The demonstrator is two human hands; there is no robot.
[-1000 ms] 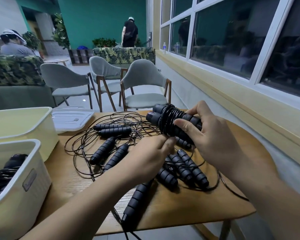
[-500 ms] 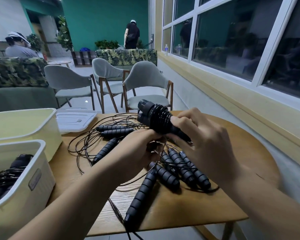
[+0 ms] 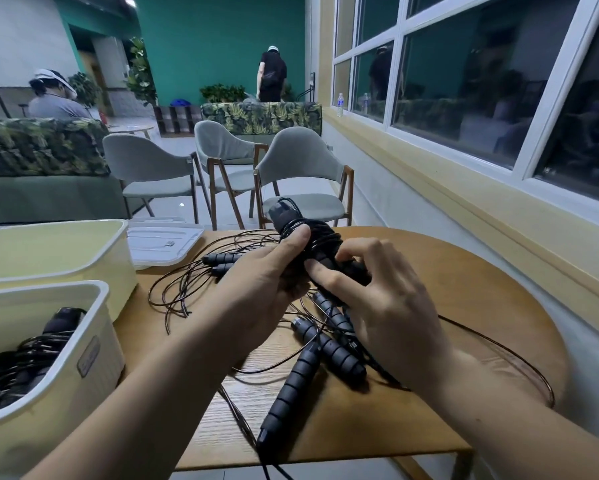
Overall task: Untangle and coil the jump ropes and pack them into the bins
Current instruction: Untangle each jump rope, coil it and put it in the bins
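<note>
Rope bundle [image 3: 323, 239] now gripped by left hand [image 3: 260, 282] too; right hand [image 3: 388, 306] pinches it.

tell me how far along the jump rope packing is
Done: coiled ropes lie in the near bin. In hand: left hand and right hand hold a wound jump rope. Left: several tangled ropes lie on the table; inside the far bin is out of sight.
</note>
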